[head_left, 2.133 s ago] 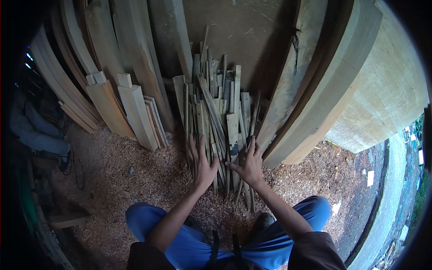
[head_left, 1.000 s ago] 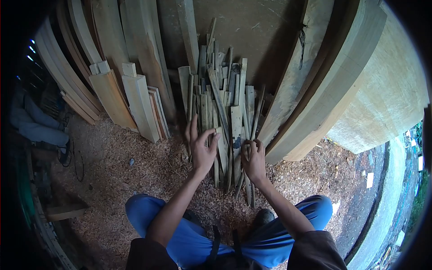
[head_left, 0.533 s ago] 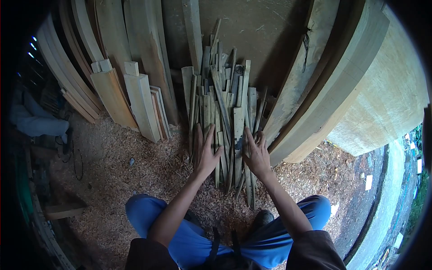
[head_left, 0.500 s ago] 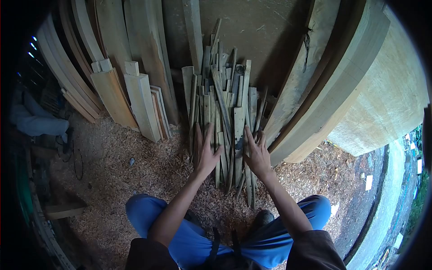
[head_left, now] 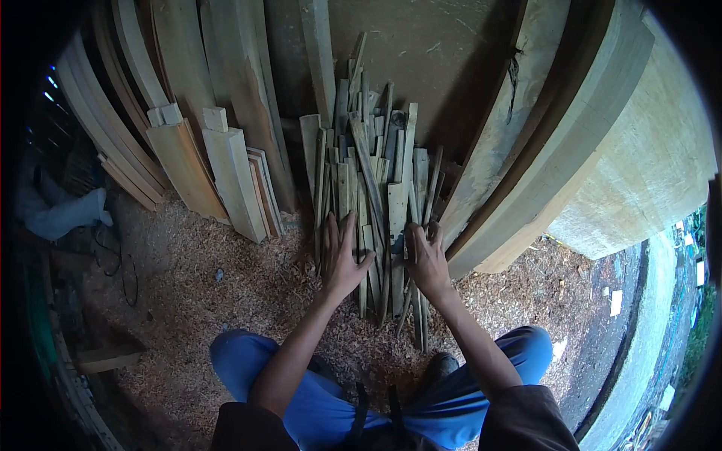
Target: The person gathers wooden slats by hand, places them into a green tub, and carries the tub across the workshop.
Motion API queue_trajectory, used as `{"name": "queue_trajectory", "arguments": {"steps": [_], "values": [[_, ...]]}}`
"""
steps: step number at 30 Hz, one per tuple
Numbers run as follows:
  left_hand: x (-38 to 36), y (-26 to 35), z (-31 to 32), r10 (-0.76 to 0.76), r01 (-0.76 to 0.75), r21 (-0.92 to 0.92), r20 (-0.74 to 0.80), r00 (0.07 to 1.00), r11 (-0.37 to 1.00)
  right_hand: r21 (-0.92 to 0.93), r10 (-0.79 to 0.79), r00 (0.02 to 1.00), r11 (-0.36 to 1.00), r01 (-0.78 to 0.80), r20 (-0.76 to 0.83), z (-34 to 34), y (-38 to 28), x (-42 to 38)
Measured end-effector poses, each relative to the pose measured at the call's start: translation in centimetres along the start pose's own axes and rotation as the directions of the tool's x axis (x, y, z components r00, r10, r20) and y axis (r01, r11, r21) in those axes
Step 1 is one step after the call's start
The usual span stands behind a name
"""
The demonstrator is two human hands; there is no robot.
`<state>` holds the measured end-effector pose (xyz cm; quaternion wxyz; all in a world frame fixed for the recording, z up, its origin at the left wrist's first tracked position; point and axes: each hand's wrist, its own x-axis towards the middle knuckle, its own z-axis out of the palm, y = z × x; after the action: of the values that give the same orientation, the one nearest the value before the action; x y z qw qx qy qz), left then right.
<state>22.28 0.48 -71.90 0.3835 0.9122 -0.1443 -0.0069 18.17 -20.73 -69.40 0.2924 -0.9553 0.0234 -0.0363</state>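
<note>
A pile of thin wooden strips (head_left: 363, 197) leans against the back wall, with its lower ends on the shavings. My left hand (head_left: 344, 263) lies on the lower left of the pile, fingers apart and thumb stretched to the right. On the lower right side, my right hand (head_left: 429, 263) touches the strips, its fingers slightly bent and apart. Between the two hands stand several strips, including a wider slat (head_left: 395, 207) with dark spots. Neither hand is closed around a strip. The fingertips are partly lost among the wood.
Boards (head_left: 186, 169) and short planks (head_left: 235, 180) lean at the left. Thick planks (head_left: 556, 165) and a plywood sheet (head_left: 632, 173) lean at the right. Wood shavings (head_left: 188, 278) cover the floor. Another person's leg (head_left: 71, 214) shows at the far left, near a dark cable (head_left: 120, 263).
Both hands have settled slightly lower on the pile, and their fingers are more bent. The strips stay in nearly the same place. The other person's leg at the left has shifted slightly.
</note>
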Motion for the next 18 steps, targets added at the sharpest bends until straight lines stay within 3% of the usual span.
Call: {"name": "queue_trajectory", "arguments": {"steps": [4,6,7,12,14,16,18], "values": [[0.0,1.5,-0.8,-0.045,0.045,0.02,0.0,0.999,0.999,0.131,0.005,1.0,0.991,-0.003,-0.012,1.0,-0.2,-0.9],[-0.2,1.7,-0.5,-0.028,0.028,0.031,-0.003,1.0,0.999,0.177,0.135,0.991,0.976,-0.129,-0.024,1.8,-0.8,-1.3],[-0.2,1.3,-0.2,-0.006,0.006,-0.013,-0.038,0.999,1.0,0.073,0.128,0.991,0.989,-0.126,-0.027,2.1,-1.1,-1.3],[0.6,-2.3,0.0,0.053,-0.063,-0.105,-0.092,0.994,0.992,0.111,0.123,0.985,0.988,-0.11,-0.122,3.9,-1.5,-1.3],[0.7,-1.8,-1.1,-0.077,0.065,-0.357,-0.02,0.997,0.932,0.216,0.164,0.967,0.969,-0.121,-0.194,4.3,-1.0,-0.8],[0.5,-1.7,-0.9,-0.071,0.06,-0.343,-0.02,0.997,0.938,0.155,0.195,0.961,0.974,-0.167,-0.194,4.4,-1.9,-0.4],[0.0,-1.1,-0.3,-0.08,0.089,-0.187,0.051,0.995,0.978,0.144,0.245,0.947,0.965,-0.218,-0.209,4.6,-2.7,-0.1]]}}
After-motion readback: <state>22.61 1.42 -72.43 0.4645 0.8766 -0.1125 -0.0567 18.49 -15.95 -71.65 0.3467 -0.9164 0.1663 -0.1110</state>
